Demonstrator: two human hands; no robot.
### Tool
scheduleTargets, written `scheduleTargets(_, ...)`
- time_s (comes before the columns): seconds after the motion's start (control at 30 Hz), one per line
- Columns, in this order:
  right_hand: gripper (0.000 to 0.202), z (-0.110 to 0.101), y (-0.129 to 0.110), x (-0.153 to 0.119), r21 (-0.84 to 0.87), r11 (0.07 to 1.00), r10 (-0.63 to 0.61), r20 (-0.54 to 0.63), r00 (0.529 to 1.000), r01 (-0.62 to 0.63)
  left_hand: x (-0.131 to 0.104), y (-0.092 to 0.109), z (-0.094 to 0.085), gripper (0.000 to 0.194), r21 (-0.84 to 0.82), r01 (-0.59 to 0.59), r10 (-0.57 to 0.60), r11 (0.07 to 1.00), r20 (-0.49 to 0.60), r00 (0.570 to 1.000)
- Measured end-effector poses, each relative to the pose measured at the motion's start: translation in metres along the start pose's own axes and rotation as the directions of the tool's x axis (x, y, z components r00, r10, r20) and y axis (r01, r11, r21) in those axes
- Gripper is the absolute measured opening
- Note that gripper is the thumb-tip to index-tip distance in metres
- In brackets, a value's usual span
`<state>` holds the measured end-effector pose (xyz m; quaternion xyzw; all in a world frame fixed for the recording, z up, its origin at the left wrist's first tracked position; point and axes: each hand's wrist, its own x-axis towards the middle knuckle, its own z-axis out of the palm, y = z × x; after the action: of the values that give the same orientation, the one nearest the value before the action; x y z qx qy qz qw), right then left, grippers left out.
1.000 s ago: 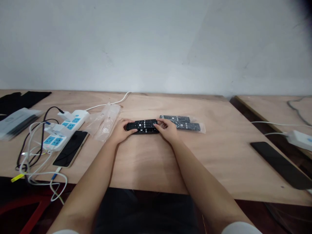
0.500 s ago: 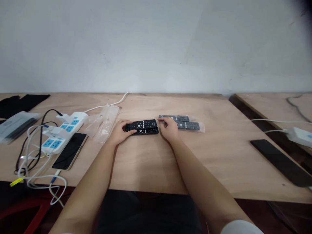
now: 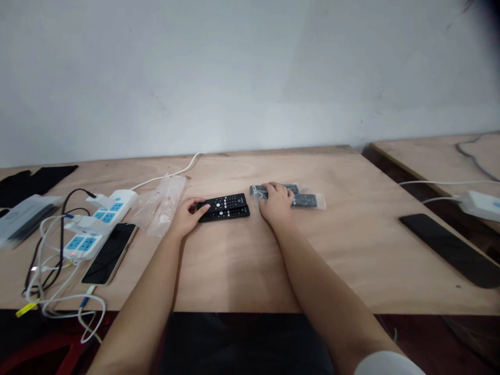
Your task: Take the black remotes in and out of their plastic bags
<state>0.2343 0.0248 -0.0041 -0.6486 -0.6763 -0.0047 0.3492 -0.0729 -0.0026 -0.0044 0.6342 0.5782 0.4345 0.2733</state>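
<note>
Two black remotes without wrapping (image 3: 226, 207) lie side by side and partly overlapping on the wooden table (image 3: 234, 265). My left hand (image 3: 186, 216) grips their left ends, thumb on top and fingers at the far side. To the right, more dark remotes in clear plastic (image 3: 307, 200) rest on the table. My right hand (image 3: 277, 202) lies over the left part of these wrapped remotes, its fingers curled down onto them and hiding their middle.
A crumpled clear bag (image 3: 162, 205) lies left of my left hand. Further left are a white power strip (image 3: 107, 219), tangled cables, a phone (image 3: 109, 253) and a packaged item (image 3: 25, 216). A dark phone-like slab (image 3: 449, 250) lies at the right.
My right hand has moved from beside the unwrapped remotes onto the wrapped ones. My left hand keeps its hold. The camera view has tilted slightly.
</note>
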Motion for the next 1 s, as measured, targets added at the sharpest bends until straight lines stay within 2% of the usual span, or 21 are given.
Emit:
scheduleTargets(0.17,0.051,0.005,0.005,0.003,0.045,0.997,0.064,-0.040,0.997,-0.063,0.000,0.004,-0.001,0.044,-0.008,0.026,-0.026,1.000,0.006,1.000)
scheduleTargets(0.3,0.045,0.006,0.003,0.005,0.073,0.993,0.093,-0.053,0.994,-0.089,0.001,0.004,-0.002,0.046,-0.014,0.046,-0.046,0.999,0.008,0.999)
scheduleTargets(0.5,0.028,0.012,0.002,0.006,0.057,0.997,0.060,0.008,0.998,-0.060,0.002,-0.001,0.000,0.045,-0.043,0.063,-0.063,0.997,-0.012,0.998)
scheduleTargets(0.63,0.024,0.014,0.003,0.006,0.056,0.998,0.029,0.023,0.999,-0.030,0.002,0.001,-0.001,0.044,-0.050,0.071,-0.072,0.996,-0.013,0.997)
scheduleTargets(1.0,0.049,-0.002,0.004,0.007,0.049,0.998,-0.032,0.140,0.990,0.025,0.003,-0.004,0.000,0.042,-0.061,0.042,-0.042,0.997,0.000,0.999)
